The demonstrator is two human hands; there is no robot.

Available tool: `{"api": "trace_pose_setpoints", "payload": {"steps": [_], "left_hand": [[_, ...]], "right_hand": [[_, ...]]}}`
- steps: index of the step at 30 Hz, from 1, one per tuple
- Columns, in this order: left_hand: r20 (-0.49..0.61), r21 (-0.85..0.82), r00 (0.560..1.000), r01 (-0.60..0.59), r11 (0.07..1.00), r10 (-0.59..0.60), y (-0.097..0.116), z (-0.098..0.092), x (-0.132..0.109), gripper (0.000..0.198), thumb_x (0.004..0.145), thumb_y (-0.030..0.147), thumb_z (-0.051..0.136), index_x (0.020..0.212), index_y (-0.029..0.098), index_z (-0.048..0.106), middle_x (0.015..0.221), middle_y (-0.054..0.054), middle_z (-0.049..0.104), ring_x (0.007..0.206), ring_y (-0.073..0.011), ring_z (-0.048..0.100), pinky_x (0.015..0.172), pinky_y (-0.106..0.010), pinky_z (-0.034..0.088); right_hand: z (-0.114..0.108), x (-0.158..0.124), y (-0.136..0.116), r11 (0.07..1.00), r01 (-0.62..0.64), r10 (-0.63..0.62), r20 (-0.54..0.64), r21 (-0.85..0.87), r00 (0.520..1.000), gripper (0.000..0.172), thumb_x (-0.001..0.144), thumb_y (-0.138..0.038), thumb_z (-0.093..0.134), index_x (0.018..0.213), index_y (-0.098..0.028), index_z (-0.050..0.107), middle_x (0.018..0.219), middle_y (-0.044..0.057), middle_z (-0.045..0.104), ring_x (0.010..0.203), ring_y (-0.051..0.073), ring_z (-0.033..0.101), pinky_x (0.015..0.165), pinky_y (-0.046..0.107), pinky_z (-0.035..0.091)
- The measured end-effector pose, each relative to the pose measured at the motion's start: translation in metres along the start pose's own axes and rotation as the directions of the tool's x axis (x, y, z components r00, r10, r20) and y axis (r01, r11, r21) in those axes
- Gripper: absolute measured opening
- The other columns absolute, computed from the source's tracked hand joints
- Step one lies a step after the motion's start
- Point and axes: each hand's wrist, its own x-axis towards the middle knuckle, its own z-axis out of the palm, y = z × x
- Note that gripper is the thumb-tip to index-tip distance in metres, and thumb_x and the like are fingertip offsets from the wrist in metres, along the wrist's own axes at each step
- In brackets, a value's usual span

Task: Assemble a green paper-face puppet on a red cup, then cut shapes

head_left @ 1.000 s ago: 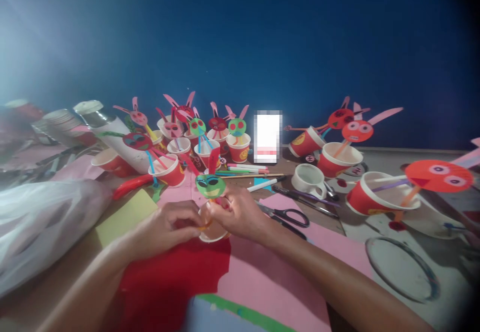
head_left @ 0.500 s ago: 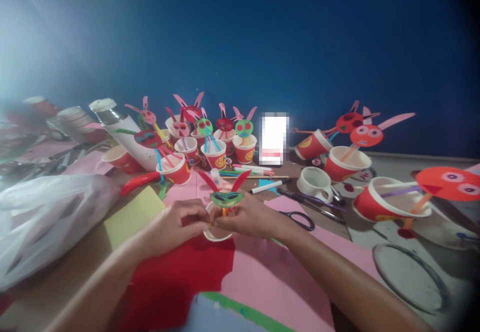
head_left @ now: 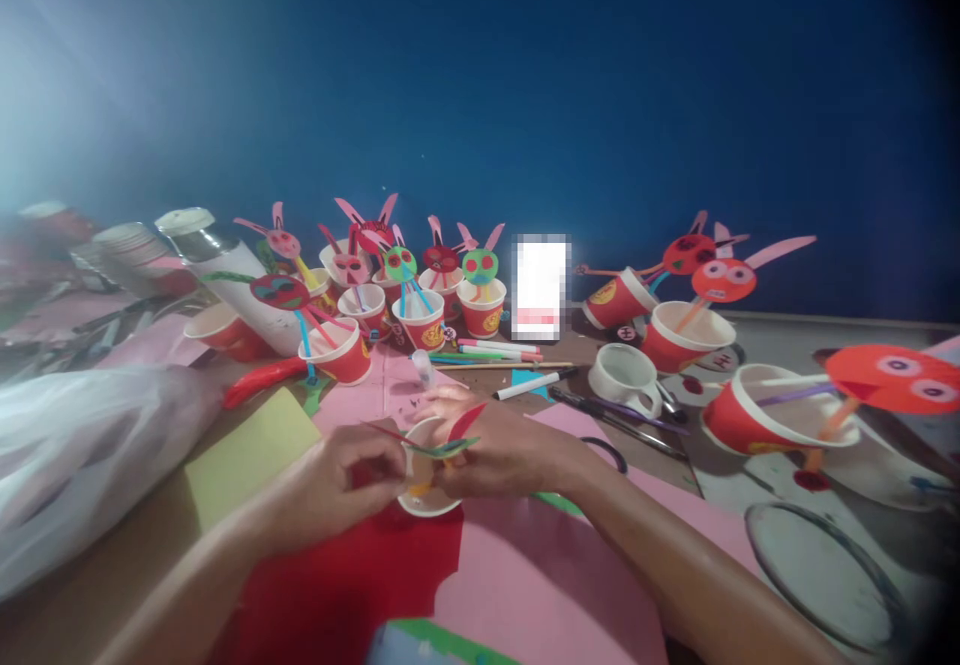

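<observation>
Blue wall [head_left: 525, 75] fills the back. One tabletop [head_left: 135, 555], cluttered. One clear plastic bag [head_left: 82, 445] far left. Paper: at least two pink sheets [head_left: 540, 585], one red sheet [head_left: 337, 575], one yellow sheet [head_left: 247, 450]. Right side: three large red cups [head_left: 686, 330], each with a round red face. Back centre: about seven bunny-face cups [head_left: 420, 323], blurred, count rough. One white mug [head_left: 626, 375], one white marker [head_left: 532, 383]. Left hand [head_left: 337, 485] and right hand [head_left: 517, 450] both grip one small paper cup [head_left: 427, 500] standing at the red sheet's top edge. Left fingers pinched narrow at its left rim, right fingers closed on its right side. One green face [head_left: 450, 442] with two red ears lies tilted almost flat over the cup.
</observation>
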Motion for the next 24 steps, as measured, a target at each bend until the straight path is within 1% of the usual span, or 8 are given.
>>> {"api": "trace_pose_setpoints", "payload": {"steps": [2, 4, 7, 10, 14, 18, 21, 24], "left_hand": [[0.008, 0.007, 0.999, -0.039, 0.999, 0.039, 0.000, 0.000, -0.001, 0.011, 0.080, 0.019, 0.052, 0.075, 0.017, 0.061, 0.077, 0.000, 0.058, 0.068, -0.0112, 0.053, 0.062, -0.020, 0.040], [0.033, -0.001, 0.997, -0.063, 0.998, 0.063, -0.001, -0.001, -0.001, 0.010, 0.080, 0.020, 0.052, 0.074, 0.017, 0.058, 0.077, 0.000, 0.057, 0.068, -0.0110, 0.051, 0.061, -0.020, 0.039], [0.078, -0.011, 0.995, -0.067, 0.998, 0.068, -0.003, -0.002, -0.002, 0.012, 0.080, 0.025, 0.056, 0.073, 0.016, 0.056, 0.074, 0.002, 0.053, 0.063, -0.0098, 0.046, 0.056, -0.020, 0.035], [0.079, -0.015, 0.993, -0.084, 0.996, 0.085, -0.007, -0.002, -0.003, 0.015, 0.081, 0.030, 0.057, 0.074, 0.017, 0.056, 0.075, 0.002, 0.054, 0.062, -0.0092, 0.044, 0.056, -0.020, 0.033], [0.059, -0.056, 0.994, -0.086, 0.995, 0.090, -0.010, 0.000, -0.002, 0.012, 0.082, 0.027, 0.057, 0.075, 0.017, 0.057, 0.075, 0.003, 0.054, 0.063, -0.0084, 0.046, 0.058, -0.019, 0.034], [0.035, -0.118, 0.998, -0.049, 0.992, 0.054, -0.009, 0.001, -0.001, 0.012, 0.083, 0.024, 0.056, 0.073, 0.017, 0.059, 0.075, 0.003, 0.056, 0.066, -0.0085, 0.049, 0.059, -0.018, 0.037], [-0.005, -0.161, 0.999, -0.047, 0.986, 0.047, -0.008, 0.004, 0.000, 0.013, 0.081, 0.026, 0.059, 0.073, 0.017, 0.061, 0.075, 0.002, 0.057, 0.066, -0.0093, 0.052, 0.059, -0.018, 0.038], [-0.066, -0.227, 0.997, -0.054, 0.972, 0.040, -0.012, 0.010, 0.000, 0.011, 0.080, 0.027, 0.060, 0.076, 0.017, 0.063, 0.076, 0.000, 0.060, 0.068, -0.0112, 0.054, 0.062, -0.020, 0.041]], "right_hand": [[-0.004, 0.000, -0.002, 1.000, 0.007, -0.007, 0.032, -0.029, 0.999, 0.009, 0.075, -0.028, 0.065, 0.078, -0.020, 0.068, 0.084, 0.002, 0.061, 0.090, 0.021, 0.051, 0.076, 0.029, 0.038], [-0.007, 0.000, -0.005, 0.999, 0.015, -0.014, 0.033, -0.041, 0.999, 0.008, 0.076, -0.029, 0.066, 0.078, -0.021, 0.069, 0.080, 0.002, 0.061, 0.088, 0.020, 0.051, 0.075, 0.029, 0.038], [-0.006, 0.000, -0.009, 0.998, 0.013, -0.011, 0.035, -0.058, 0.999, 0.006, 0.076, -0.027, 0.067, 0.076, -0.021, 0.069, 0.075, 0.001, 0.060, 0.084, 0.020, 0.051, 0.074, 0.029, 0.037], [-0.003, 0.001, -0.011, 0.996, 0.019, -0.018, 0.019, -0.081, 1.000, 0.003, 0.074, -0.024, 0.069, 0.074, -0.021, 0.070, 0.076, 0.002, 0.061, 0.084, 0.019, 0.050, 0.076, 0.030, 0.037], [0.001, 0.002, -0.011, 0.997, 0.027, -0.028, -0.010, -0.076, 1.000, 0.005, 0.075, -0.024, 0.068, 0.072, -0.021, 0.070, 0.081, 0.003, 0.064, 0.086, 0.019, 0.050, 0.080, 0.031, 0.036], [0.003, 0.003, -0.013, 0.997, -0.017, 0.015, -0.024, -0.073, 1.000, 0.008, 0.074, -0.025, 0.068, 0.068, -0.021, 0.071, 0.076, 0.004, 0.063, 0.088, 0.021, 0.051, 0.080, 0.032, 0.037], [0.005, 0.004, -0.014, 0.993, -0.059, 0.056, -0.032, -0.099, 0.998, 0.010, 0.072, -0.027, 0.069, 0.065, -0.020, 0.069, 0.075, 0.004, 0.063, 0.089, 0.022, 0.051, 0.080, 0.033, 0.038], [0.009, 0.003, -0.011, 0.992, -0.054, 0.049, -0.055, -0.111, 0.997, 0.011, 0.072, -0.029, 0.069, 0.066, -0.020, 0.069, 0.076, 0.005, 0.063, 0.092, 0.023, 0.051, 0.082, 0.034, 0.038]]}}
